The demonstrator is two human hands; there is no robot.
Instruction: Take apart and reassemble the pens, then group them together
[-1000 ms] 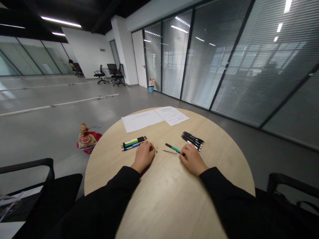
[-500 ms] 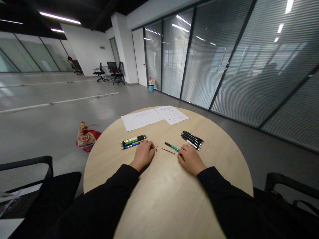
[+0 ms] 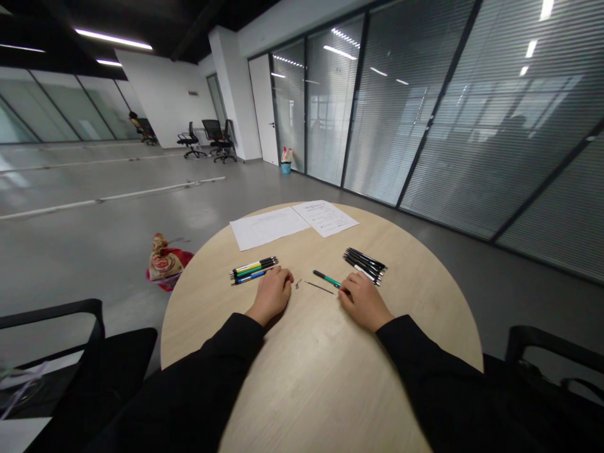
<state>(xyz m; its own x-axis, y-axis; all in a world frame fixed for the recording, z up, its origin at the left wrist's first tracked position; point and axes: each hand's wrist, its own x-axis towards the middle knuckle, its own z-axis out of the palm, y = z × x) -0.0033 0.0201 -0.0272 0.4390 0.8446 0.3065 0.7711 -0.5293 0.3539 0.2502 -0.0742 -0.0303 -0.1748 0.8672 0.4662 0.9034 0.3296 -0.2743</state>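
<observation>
Round wooden table [image 3: 321,390], left hand [image 3: 271,294] beside pens [image 3: 253,271], right hand [image 3: 365,302] on green pen [image 3: 326,279]

The table [image 3: 302,390] has a pale, matt wood-grain top. The green pen [image 3: 326,279] is smooth, glossy plastic, and the thin refill [image 3: 319,287] looks like dull metal. The sleeves [image 3: 202,377] are matt black cloth, the sheets [image 3: 267,228] plain matt paper.

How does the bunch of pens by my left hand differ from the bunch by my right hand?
The colourful pen bunch by the left hand shows yellow, green and blue barrels; the black pen bunch by the right hand looks mostly black. The colourful pen bunch slants up rightward, the black pen bunch down rightward. Both lie side by side on the round wooden table.
</observation>
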